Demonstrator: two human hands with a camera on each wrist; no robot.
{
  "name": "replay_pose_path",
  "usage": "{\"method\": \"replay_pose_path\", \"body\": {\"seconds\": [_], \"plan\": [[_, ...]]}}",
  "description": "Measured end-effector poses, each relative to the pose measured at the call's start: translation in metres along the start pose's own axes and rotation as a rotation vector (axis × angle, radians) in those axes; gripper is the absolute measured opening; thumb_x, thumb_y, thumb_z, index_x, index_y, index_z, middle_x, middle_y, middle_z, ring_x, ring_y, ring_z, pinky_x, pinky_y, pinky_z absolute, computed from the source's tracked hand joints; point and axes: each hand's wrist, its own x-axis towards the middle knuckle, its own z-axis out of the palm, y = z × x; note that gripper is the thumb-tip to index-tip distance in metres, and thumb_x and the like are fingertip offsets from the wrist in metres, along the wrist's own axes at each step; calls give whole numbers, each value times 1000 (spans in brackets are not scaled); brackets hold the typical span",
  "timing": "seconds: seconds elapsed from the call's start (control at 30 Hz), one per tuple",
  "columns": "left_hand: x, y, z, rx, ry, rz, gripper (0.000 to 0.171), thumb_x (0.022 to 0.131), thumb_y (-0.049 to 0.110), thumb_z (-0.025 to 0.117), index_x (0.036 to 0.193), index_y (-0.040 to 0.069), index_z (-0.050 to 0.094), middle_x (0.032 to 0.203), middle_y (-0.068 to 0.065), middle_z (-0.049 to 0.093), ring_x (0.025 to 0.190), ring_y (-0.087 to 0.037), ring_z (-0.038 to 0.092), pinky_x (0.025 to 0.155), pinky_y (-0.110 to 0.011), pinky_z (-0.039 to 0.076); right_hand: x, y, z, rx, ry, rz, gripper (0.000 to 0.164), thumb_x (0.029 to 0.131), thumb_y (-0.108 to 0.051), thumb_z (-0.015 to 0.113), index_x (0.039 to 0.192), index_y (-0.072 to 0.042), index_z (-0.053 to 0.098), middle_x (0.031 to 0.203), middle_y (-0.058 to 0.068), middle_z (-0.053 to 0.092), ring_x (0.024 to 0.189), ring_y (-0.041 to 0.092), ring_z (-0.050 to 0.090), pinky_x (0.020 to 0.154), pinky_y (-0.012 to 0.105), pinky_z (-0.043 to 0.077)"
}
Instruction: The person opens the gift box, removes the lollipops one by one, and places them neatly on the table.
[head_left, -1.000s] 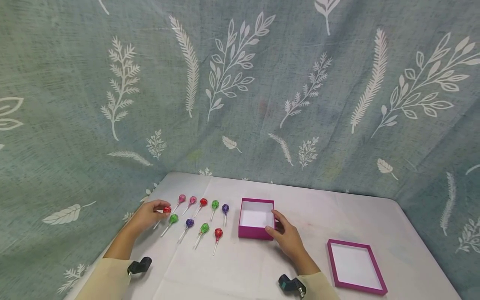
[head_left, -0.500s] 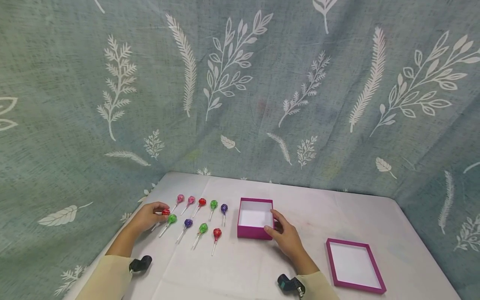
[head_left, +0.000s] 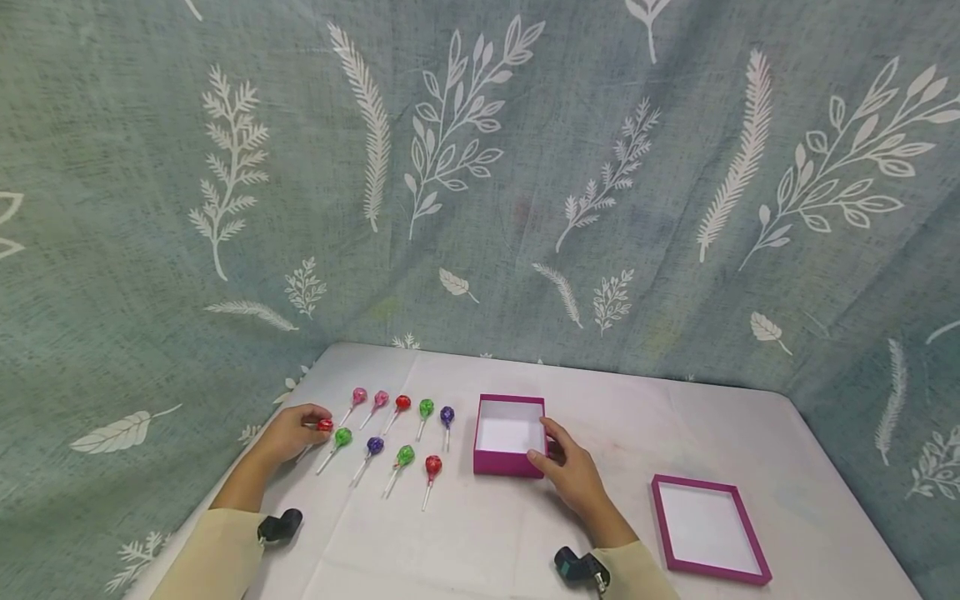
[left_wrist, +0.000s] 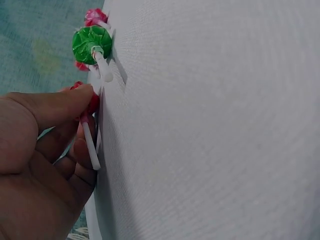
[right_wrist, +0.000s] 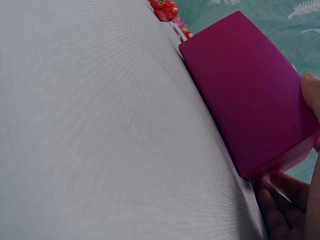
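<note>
At the left end of the lollipop rows, my left hand (head_left: 291, 435) pinches a red lollipop (head_left: 325, 425) by its wrapped head. In the left wrist view its white stick (left_wrist: 90, 145) points down past the curled fingers, close to the tablecloth. A green lollipop (head_left: 342, 437) lies just right of that hand. My right hand (head_left: 576, 477) holds the right side of an open magenta box (head_left: 508, 463), thumb at the near corner and fingers along the side wall. The box's white inside shows nothing in it. The right wrist view shows the thumb (right_wrist: 311, 92) against the box.
Several more lollipops lie in two rows, among them a pink one (head_left: 360, 396), a purple one (head_left: 375, 447) and a red one (head_left: 432, 467). The magenta-rimmed lid (head_left: 711, 533) lies inside up at the right. A leaf-patterned cloth (head_left: 480, 208) hangs behind the white table (head_left: 450, 550).
My left hand has drawn the red lollipop slightly left and nearer to me, beside the green one. The right hand stays on the box. The head view has shifted a little.
</note>
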Motion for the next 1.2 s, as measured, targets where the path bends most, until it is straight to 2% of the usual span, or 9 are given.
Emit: {"method": "replay_pose_path", "body": {"seconds": [0.2, 0.37, 0.6, 0.9, 1.0, 1.2], "plan": [[-2, -2, 0, -15, -9, -41, 38, 83, 5, 75, 119, 0, 62, 123, -24, 57, 113, -41, 51, 95, -58, 41, -1, 0, 1, -11, -6, 2, 70, 85, -49, 71, 146, -29, 45, 138, 9, 54, 114, 26, 59, 92, 45, 49], [-4, -3, -2, -19, -20, -65, 41, 83, 7, 75, 121, 2, 61, 126, -24, 56, 115, -41, 50, 97, -57, 41, -3, 1, 1, -6, -9, 14, 69, 84, -52, 71, 145, -33, 45, 138, 8, 53, 114, 25, 59, 91, 44, 49], [-5, 1, -1, 3, 0, -38, 36, 87, 13, 74, 119, 3, 62, 124, -22, 58, 111, -39, 53, 93, -56, 43, -4, 0, -6, -8, 16, -32, 71, 85, -47, 72, 146, -28, 44, 138, 9, 53, 112, 26, 59, 94, 46, 47], [-2, 7, 1, 29, 10, -24, 35, 87, 10, 73, 119, 4, 62, 126, -22, 57, 110, -38, 54, 90, -54, 47, -5, 2, -8, 23, 27, 9, 74, 82, -49, 74, 146, -31, 44, 141, 7, 51, 114, 25, 58, 94, 47, 47], [-4, 8, 0, 43, 32, -13, 31, 89, 12, 71, 118, 2, 63, 123, -24, 57, 105, -38, 56, 85, -52, 49, -5, 3, -7, 39, 26, 1, 73, 83, -48, 74, 146, -30, 44, 141, 7, 52, 114, 26, 59, 93, 47, 48], [-12, 11, 4, 72, 122, 24, 27, 93, 17, 66, 115, 1, 65, 109, -18, 63, 91, -30, 59, 76, -44, 52, -8, 5, -5, 65, 25, 16, 71, 84, -42, 74, 146, -30, 43, 141, 7, 51, 115, 27, 58, 91, 46, 49]]}}
